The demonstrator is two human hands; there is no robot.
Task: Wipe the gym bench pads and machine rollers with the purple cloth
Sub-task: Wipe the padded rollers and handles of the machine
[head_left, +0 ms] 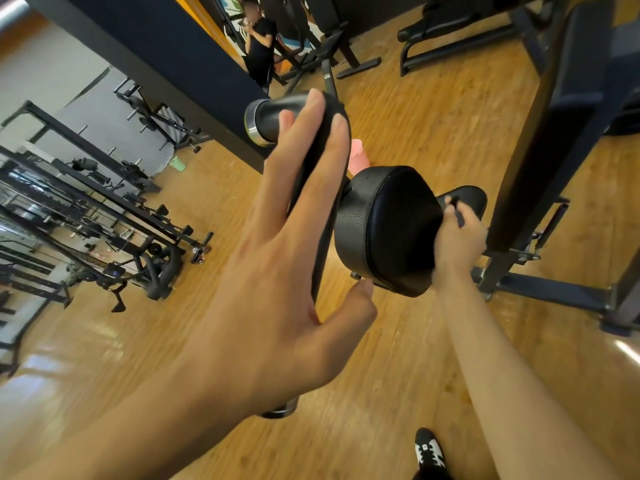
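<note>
Head-worn wide view, downward, perhaps tilted, close-in.

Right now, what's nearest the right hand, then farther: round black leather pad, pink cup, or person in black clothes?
1. Round black leather pad, just beside the right hand.
2. Pink cup, past the pad, leftward.
3. Person in black clothes, far back.

Bright even indoor light, glare patches on wooden floor (398,358), motion blur at edges, wide-angle tilt
</note>
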